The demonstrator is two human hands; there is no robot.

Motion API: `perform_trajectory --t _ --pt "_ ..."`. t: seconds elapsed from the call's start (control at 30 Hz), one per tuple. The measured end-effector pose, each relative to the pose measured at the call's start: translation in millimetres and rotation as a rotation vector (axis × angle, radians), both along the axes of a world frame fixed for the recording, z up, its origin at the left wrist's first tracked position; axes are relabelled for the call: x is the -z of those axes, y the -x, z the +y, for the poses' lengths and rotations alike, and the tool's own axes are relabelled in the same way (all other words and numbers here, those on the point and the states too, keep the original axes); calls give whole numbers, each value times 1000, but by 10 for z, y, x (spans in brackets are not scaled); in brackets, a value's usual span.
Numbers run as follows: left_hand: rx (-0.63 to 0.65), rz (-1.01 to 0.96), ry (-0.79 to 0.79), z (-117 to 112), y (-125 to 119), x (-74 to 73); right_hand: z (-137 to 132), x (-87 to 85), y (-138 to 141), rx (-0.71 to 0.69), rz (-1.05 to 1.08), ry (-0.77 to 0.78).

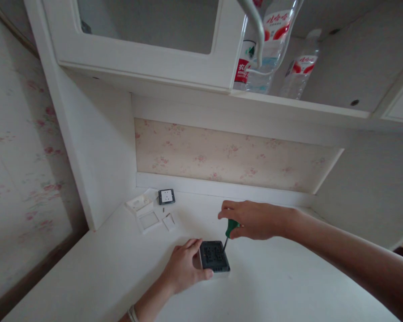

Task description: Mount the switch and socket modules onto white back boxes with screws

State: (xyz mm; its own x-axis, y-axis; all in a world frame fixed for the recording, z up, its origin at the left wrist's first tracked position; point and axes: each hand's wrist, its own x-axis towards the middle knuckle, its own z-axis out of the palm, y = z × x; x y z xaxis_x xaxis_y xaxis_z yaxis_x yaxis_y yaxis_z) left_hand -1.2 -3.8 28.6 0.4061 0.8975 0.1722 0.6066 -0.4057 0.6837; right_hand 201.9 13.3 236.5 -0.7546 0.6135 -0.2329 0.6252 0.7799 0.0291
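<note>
1. We have the square box (215, 257) on the white desk (272, 281), in front of the person; the screwdriver (231, 228) tip is at its right edge. We judge the step in hand as screw work there; whether the screw is going in or out, we can't tell.
2. Next move, in our judgement, calls for a firm brace on the box, tip seated, handle turned.
3. Box look: black, recessed, moulded face, pale sides, lying flat. We can't make out the screw.
4. Left hand (184, 267): we see thumb at the near edge, fingers at the far-left corner, gripping the box.
5. Right hand (257, 220): fingers closed around the green handle; shaft leans down-left.
6. Farther back-left we note a socket module (166, 197), a white frame (149, 221), a small white plate (169, 222) and a white box (139, 203).
</note>
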Motion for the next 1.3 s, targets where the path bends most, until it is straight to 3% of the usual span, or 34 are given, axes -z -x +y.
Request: perform_trajectory --t 0.1,0.3,0.77,0.87,1.07,1.3 --pt "-4 6 4 8 1 22 -15 -15 -26 139 29 -35" --pt "-18 12 19 9 2 38 10 39 -68 222 10 -72" --pt "1 0 25 16 6 30 17 55 -89 -97 85 106" --pt "-4 7 22 18 7 39 26 49 -61 -65 61 93" --pt "-18 -1 3 21 -1 60 37 66 -73 217 84 -83" --pt "-17 -5 5 5 -7 21 25 30 -68 29 92 44"
